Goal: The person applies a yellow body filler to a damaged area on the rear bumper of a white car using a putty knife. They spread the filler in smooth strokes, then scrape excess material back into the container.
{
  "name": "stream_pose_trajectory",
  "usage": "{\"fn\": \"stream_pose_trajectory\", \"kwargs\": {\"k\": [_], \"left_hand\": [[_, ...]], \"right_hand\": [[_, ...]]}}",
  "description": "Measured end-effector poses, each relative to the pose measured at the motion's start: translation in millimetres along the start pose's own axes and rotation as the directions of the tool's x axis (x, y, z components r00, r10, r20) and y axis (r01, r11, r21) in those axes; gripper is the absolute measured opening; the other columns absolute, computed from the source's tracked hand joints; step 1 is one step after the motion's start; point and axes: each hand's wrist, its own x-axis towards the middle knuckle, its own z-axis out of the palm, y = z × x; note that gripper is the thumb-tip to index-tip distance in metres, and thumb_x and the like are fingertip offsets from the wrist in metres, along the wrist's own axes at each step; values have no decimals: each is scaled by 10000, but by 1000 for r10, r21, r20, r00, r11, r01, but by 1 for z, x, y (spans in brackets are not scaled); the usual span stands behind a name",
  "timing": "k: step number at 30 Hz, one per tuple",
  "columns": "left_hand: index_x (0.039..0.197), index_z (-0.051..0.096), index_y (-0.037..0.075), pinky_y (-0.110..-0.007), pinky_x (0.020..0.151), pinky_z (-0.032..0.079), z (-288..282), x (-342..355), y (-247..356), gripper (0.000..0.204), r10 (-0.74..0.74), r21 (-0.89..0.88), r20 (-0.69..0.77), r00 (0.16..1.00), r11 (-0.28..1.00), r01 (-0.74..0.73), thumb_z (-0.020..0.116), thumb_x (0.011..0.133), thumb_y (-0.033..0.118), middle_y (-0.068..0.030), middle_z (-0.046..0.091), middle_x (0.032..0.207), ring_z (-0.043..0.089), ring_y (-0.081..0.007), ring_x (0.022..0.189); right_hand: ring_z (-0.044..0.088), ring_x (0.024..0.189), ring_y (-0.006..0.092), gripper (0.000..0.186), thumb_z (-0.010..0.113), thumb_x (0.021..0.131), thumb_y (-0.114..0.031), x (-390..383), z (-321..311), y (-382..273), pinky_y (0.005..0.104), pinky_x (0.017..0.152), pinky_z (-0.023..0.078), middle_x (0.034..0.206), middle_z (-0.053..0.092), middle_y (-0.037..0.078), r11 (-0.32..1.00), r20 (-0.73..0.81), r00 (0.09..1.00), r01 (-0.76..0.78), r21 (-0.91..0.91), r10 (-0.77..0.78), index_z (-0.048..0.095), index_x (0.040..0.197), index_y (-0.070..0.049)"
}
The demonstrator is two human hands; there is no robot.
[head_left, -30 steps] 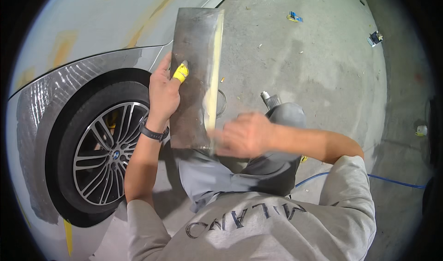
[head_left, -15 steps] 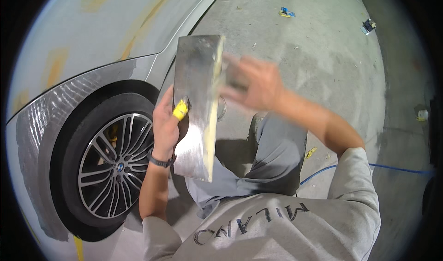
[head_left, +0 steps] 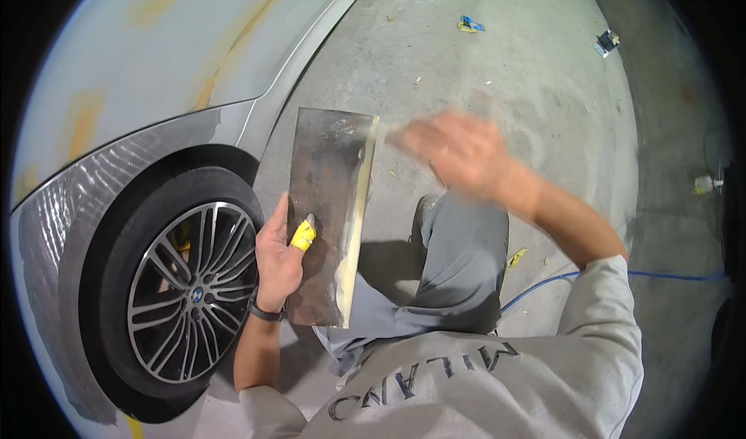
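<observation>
My left hand (head_left: 278, 266) grips a long, flat metal plate (head_left: 320, 167) by its left edge, the thumb lying over its face. Yellow tape (head_left: 303, 237) is wrapped round that thumb. Along the plate's right edge runs a strip of cream-coloured paste (head_left: 359, 198), thicker and uneven lower down. Just off the upper right corner of the plate is my right hand (head_left: 458, 150), blurred by motion. Its fingers look closed round something flat and thin, too smeared to name.
At left stands a car with a black-tyred wheel (head_left: 194, 291) and a grey body panel (head_left: 186, 74) with yellowish patches. A blue hose (head_left: 668, 276) crosses the floor at right. Small litter (head_left: 470, 25) lies farther off. My legs (head_left: 458, 260) are bent below the plate.
The plate and my left hand sit lower in view, and the plate's glare has gone. My right hand has moved slightly right and down, away from the plate's edge.
</observation>
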Motion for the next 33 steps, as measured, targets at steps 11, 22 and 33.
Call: {"fn": "stream_pose_trajectory", "kwargs": {"k": [11,22,33], "left_hand": [[1543,355,-148,-304,1109,429,-2,-12,4,597,70,-37,-7,998,997,-70,583,998,-59,-182,581,1453,572,-192,1298],[1537,372,-146,-316,1119,421,10,10,13,580,228,169,-66,971,962,-214,538,991,-47,-211,581,1457,571,-212,1317],[1561,391,-90,-288,1079,454,6,29,-22,594,56,-385,-13,998,921,-57,517,982,-48,-149,636,1407,626,-177,1240]], "right_hand": [[721,818,254,225,686,930,-79,44,-22,2,357,733,593,954,744,95,906,132,906,-414,85,402,754,1144,-61],[585,623,216,535,842,810,-327,6,-5,-88,355,526,478,760,585,61,859,123,920,-390,332,371,715,1263,-71],[631,663,275,532,872,802,-348,52,-28,-76,375,592,535,818,640,112,804,231,872,-488,340,431,718,1185,-13]]}}
